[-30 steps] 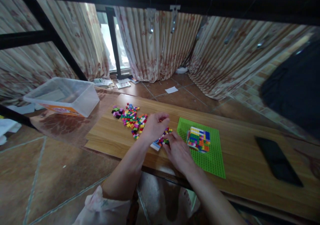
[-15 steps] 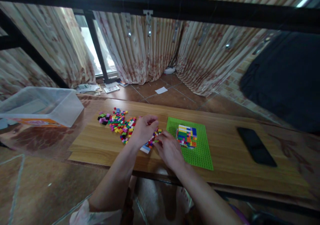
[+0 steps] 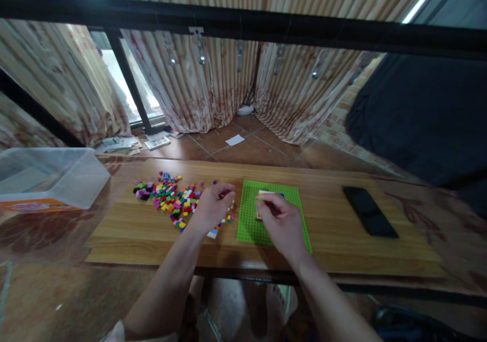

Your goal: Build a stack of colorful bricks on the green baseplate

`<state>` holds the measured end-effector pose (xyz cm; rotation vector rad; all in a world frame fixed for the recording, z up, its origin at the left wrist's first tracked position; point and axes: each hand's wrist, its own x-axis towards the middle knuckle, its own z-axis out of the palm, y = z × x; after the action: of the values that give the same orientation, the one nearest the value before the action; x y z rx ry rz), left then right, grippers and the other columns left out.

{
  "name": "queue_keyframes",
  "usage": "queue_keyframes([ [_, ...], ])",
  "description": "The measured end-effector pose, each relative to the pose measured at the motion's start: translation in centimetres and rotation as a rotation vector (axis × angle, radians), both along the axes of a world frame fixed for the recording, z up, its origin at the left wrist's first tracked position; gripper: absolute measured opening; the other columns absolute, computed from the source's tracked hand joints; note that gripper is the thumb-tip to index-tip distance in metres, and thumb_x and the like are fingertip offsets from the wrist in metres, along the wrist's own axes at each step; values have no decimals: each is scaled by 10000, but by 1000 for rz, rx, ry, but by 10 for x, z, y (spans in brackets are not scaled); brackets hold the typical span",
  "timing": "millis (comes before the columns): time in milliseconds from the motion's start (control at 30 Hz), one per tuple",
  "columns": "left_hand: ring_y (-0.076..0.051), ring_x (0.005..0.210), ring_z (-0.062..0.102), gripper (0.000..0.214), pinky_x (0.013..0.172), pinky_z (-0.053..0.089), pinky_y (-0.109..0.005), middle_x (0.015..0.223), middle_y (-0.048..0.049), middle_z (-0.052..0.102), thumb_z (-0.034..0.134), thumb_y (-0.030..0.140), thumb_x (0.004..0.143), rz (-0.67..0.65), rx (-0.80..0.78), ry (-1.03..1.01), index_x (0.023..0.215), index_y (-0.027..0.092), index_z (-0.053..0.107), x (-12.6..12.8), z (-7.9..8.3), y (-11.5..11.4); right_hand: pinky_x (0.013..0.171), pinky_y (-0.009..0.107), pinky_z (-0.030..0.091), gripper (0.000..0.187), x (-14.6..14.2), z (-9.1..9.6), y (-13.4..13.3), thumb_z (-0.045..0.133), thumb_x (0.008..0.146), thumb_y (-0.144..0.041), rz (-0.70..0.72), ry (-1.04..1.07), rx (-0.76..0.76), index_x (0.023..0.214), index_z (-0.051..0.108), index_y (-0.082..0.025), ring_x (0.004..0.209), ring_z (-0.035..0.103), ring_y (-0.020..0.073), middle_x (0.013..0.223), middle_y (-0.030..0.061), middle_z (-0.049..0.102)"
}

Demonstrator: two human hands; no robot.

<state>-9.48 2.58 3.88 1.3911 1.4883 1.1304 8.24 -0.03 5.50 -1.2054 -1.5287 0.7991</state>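
A green studded baseplate point(image 3: 247, 225) lies on a wooden board point(image 3: 122, 230). A multicoloured block build point(image 3: 266, 195) stands on the plate, mostly hidden behind my right hand point(image 3: 281, 223). That hand is over the build with fingers curled; what they pinch is hidden. My left hand point(image 3: 211, 207) rests on the board just left of the plate, fingers curled over small loose bricks point(image 3: 224, 221). A pile of coloured bricks point(image 3: 167, 197) is spread further left.
A clear plastic tub point(image 3: 49, 179) sits at the far left. A black phone point(image 3: 369, 211) lies on the board to the right. Curtains, a black metal bar point(image 3: 243, 22) and a dark cloth point(image 3: 422, 118) are beyond. Papers lie on the tiled floor.
My right hand has moved from the small bricks beside the plate up onto the block build. The camera view has shifted, so everything sits lower and further left.
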Motion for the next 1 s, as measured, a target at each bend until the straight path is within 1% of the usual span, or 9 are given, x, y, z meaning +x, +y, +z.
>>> queue_keyframes([
  [33, -133, 646, 616, 243, 605, 467, -228, 768, -37, 713, 613, 267, 772, -15, -2, 7, 930, 117, 722, 2, -1, 0, 625, 254, 473, 169, 8, 1, 3, 589, 807, -301, -44, 63, -51, 854, 711, -195, 683, 615, 139, 820, 24, 704],
  [100, -137, 658, 611, 244, 605, 463, -230, 768, -36, 709, 595, 266, 785, -56, 9, 20, 934, 120, 722, 5, -4, 0, 529, 237, 441, 175, 25, 3, 10, 638, 743, -333, -142, 163, -125, 806, 709, -186, 549, 559, 119, 653, -7, 662],
  [167, -143, 680, 611, 242, 616, 465, -232, 769, -35, 706, 569, 261, 803, -112, 28, 27, 931, 127, 725, 9, -7, 0, 492, 229, 420, 198, 42, 5, 16, 689, 680, -347, -182, 227, -175, 777, 708, -175, 487, 512, 103, 557, -29, 614],
  [300, -157, 737, 626, 253, 670, 481, -244, 796, -46, 709, 549, 237, 816, -177, 42, 71, 958, 124, 725, 19, -10, -1, 491, 250, 455, 301, 69, 3, 21, 772, 559, -401, -145, 237, -361, 732, 707, -165, 490, 548, 118, 549, -5, 639],
  [400, -160, 725, 629, 260, 669, 487, -250, 792, -53, 712, 553, 224, 813, -188, 35, 120, 976, 117, 723, 28, -11, -1, 506, 266, 473, 348, 80, -4, 19, 801, 521, -428, -110, 206, -425, 733, 697, -171, 519, 588, 139, 584, 9, 666],
  [567, -156, 693, 632, 257, 666, 491, -249, 737, -38, 709, 541, 209, 821, -215, 34, 159, 981, 130, 726, 37, -13, 0, 550, 275, 457, 272, 85, -18, 18, 746, 631, -428, -40, 66, -358, 759, 720, -188, 575, 598, 150, 654, 20, 699],
  [733, -157, 697, 631, 242, 677, 490, -254, 744, -39, 715, 536, 210, 830, -230, 32, 209, 960, 130, 724, 39, -13, 1, 614, 295, 450, 191, 83, -29, 21, 709, 692, -378, -68, -138, -225, 778, 767, -218, 610, 569, 144, 801, 36, 750],
  [867, -155, 697, 631, 239, 683, 491, -257, 768, -46, 722, 534, 202, 833, -235, 22, 228, 958, 126, 723, 40, -12, 0, 590, 290, 439, 189, 81, -34, 24, 723, 659, -376, -98, -89, -262, 750, 771, -216, 583, 555, 140, 778, 41, 751],
  [1000, -154, 699, 632, 251, 692, 493, -255, 741, -37, 716, 530, 192, 838, -234, 26, 242, 983, 134, 726, 41, -10, -1, 613, 299, 459, 226, 80, -33, 25, 768, 587, -388, -68, 51, -355, 721, 768, -206, 616, 598, 158, 739, 49, 751],
])
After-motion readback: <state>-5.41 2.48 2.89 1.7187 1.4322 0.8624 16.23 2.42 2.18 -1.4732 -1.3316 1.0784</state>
